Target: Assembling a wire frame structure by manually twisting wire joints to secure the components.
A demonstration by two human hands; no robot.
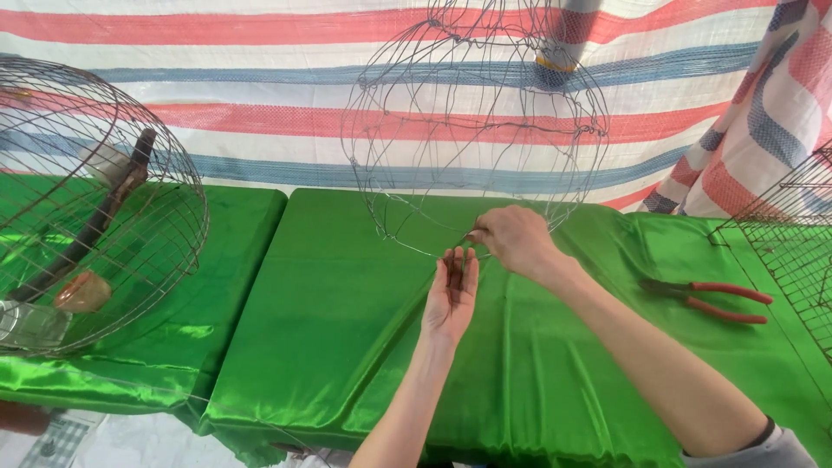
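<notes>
The wire frame (475,130) stands on the green cloth (347,329), its lower rim pinched by the right hand (516,238). The left hand (452,295) is held open, empty. Thin wire could slip or prick fingers; pliers (711,301) lie apart.

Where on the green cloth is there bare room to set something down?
Bare green cloth lies left of the left hand, and between the right hand and the red-handled pliers. Crowded: under the wire frame and the domed cage.
</notes>
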